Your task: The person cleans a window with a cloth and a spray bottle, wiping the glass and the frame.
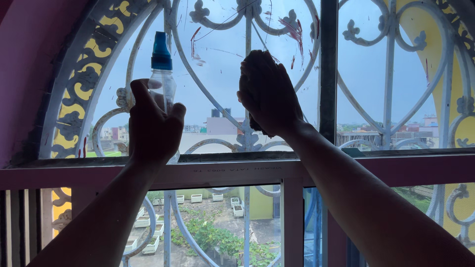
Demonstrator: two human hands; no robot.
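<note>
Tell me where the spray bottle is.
In the head view, the spray bottle is left of centre, held upright in the left hand against the window pane, left of the right hand.

A clear, glossy plastic spray bottle point(162, 81) with a smooth blue plastic cap is gripped by the left hand point(151, 126). A rough-textured cloth point(257, 74) is pressed by the right hand point(269, 96) against the smooth, streaked window glass point(222, 54). Painted metal grillwork point(391, 74) is seen behind, and a matt pink-painted frame point(420, 168) below.

Pink window frame rail point(222, 173) beneath smeared glass pane point(217, 64).
</note>
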